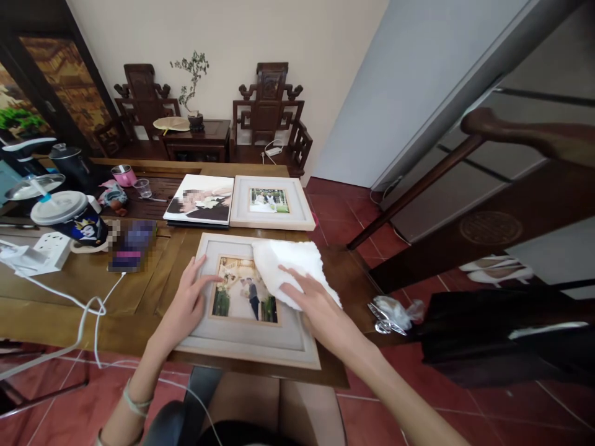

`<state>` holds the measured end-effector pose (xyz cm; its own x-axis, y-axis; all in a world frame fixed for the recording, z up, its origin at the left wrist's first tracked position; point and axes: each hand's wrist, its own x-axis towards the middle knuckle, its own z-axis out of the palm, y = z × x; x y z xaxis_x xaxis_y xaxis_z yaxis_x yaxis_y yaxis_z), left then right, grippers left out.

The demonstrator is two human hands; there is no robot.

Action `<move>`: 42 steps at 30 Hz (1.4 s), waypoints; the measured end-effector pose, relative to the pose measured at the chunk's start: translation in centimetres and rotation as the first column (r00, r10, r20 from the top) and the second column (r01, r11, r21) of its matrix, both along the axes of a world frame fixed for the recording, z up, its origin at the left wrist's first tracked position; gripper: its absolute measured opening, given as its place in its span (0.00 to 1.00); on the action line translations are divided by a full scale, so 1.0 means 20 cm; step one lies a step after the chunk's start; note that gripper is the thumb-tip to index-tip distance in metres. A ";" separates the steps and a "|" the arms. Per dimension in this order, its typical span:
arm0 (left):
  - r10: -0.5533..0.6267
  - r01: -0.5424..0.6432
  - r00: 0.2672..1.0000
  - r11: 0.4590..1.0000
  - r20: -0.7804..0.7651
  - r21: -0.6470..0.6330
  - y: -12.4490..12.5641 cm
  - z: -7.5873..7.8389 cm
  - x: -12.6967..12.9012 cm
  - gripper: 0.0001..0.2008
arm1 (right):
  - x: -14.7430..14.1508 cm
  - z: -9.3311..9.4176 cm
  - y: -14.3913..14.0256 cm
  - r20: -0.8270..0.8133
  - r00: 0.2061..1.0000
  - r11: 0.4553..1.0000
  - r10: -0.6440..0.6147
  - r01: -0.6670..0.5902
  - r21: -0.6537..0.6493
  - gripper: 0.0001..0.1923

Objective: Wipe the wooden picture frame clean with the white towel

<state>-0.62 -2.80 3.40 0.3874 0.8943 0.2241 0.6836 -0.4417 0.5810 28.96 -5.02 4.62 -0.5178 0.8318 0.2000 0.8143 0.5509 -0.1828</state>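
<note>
- One framed photograph (246,303) lies flat at the near edge of the wooden table (139,291), its pale frame slightly overhanging that edge toward the person.
- The right hand (316,303) lies flat with fingers spread on a white cloth (288,263), pressing it against the upper right part of the glass; the cloth drapes over the frame's top right corner and onto the table.
- The left hand (188,303) rests open on the frame's left border, fingertips touching the mat beside the picture, holding nothing but steadying the frame.
- To wipe well, as I judge it: keep the left hand pressing down so the frame does not slide off the edge, and move the cloth in even strokes across the glass, with light pressure.
- Just beyond, toward the far edge, lie a second framed photograph (272,201) and, touching it on the left, a photo album (201,199).
- On the left part of the table stand a lidded paper cup (69,217), a white power strip (51,244) and a trailing white cable (88,310).
- A crumpled plastic wrapper (393,311) lies at the table's right edge.
</note>
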 end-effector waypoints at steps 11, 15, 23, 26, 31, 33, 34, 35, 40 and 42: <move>0.052 -0.045 0.998 0.986 -0.036 0.161 0.09 -0.07 0.00 0.19 | -0.06 0.15 0.26 -0.096 0.991 0.934 -0.090 0.118 0.338 0.28; 0.006 -0.001 1.000 0.983 -0.024 0.182 0.11 -0.10 -0.01 0.22 | -0.29 0.14 0.45 0.112 0.988 0.950 0.104 -0.132 0.284 0.33; -0.091 0.096 0.995 0.983 -0.036 0.157 0.12 -0.14 -0.04 0.33 | -0.46 0.01 0.49 0.285 0.940 0.968 0.187 -0.225 0.108 0.24; -0.099 0.103 0.994 0.985 -0.038 0.140 0.13 -0.14 -0.05 0.33 | -0.38 0.01 0.44 0.290 0.943 0.976 0.162 -0.196 0.094 0.22; -0.053 0.057 0.998 0.993 -0.036 0.108 0.11 -0.14 -0.04 0.31 | -0.14 0.10 0.39 0.318 0.944 0.991 0.086 -0.112 0.066 0.22; -0.008 0.013 0.999 0.994 -0.053 0.104 0.10 -0.14 -0.02 0.31 | -0.05 0.13 0.37 0.330 0.942 0.995 0.051 -0.075 0.059 0.22; 0.015 -0.008 0.998 0.995 -0.063 0.104 0.09 -0.14 -0.01 0.31 | -0.01 0.15 0.36 0.335 0.942 0.997 0.036 -0.058 0.056 0.22; 0.033 -0.025 0.997 0.994 -0.073 0.104 0.09 -0.14 0.00 0.31 | 0.02 0.15 0.36 0.338 0.941 0.998 0.026 -0.046 0.053 0.23; 0.055 -0.045 0.993 0.994 -0.104 0.097 0.07 -0.13 0.03 0.32 | 0.05 0.13 0.27 0.338 0.941 0.998 0.028 -0.042 0.035 0.31; 0.050 -0.042 0.994 0.996 -0.102 0.081 0.07 -0.12 0.03 0.31 | 0.02 0.11 0.18 0.324 0.945 0.999 0.040 -0.047 0.014 0.31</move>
